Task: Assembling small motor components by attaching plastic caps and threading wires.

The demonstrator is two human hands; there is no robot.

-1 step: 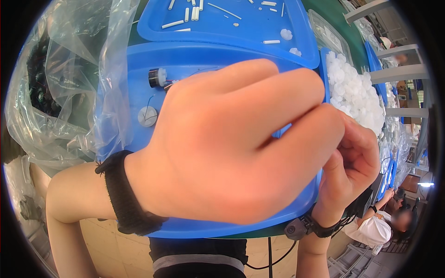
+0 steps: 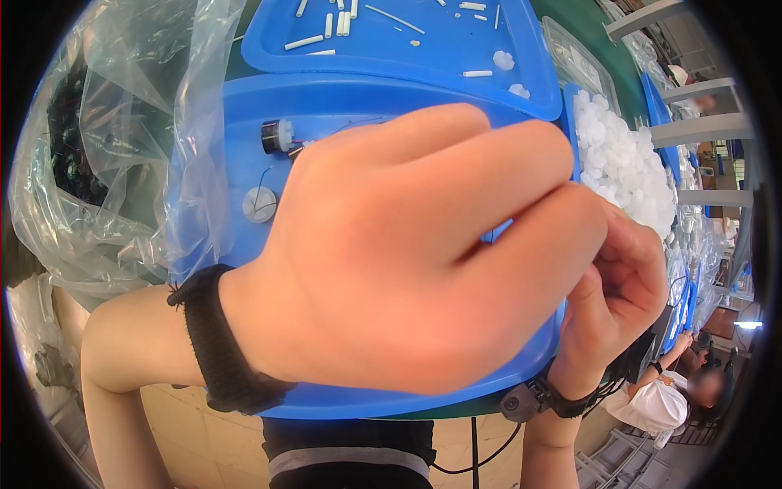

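Head view, near to far: left hand (image 2: pixel 407 253) fingers pressed together, raised close to camera, meeting right hand (image 2: pixel 615 285) at its right edge; right fingertips pinched, item between them hidden. Beyond, on blue tray (image 2: pixel 244 106), small motor (image 2: pixel 277 136) and white disc (image 2: pixel 259 204), left of both hands, left hand nearer.

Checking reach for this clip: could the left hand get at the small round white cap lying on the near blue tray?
Probably yes. The round white cap lies bare on the blue tray, just beyond the left hand, with nothing over it. The clear plastic bag hangs beside it, not over it. The hand is curled against the right hand.
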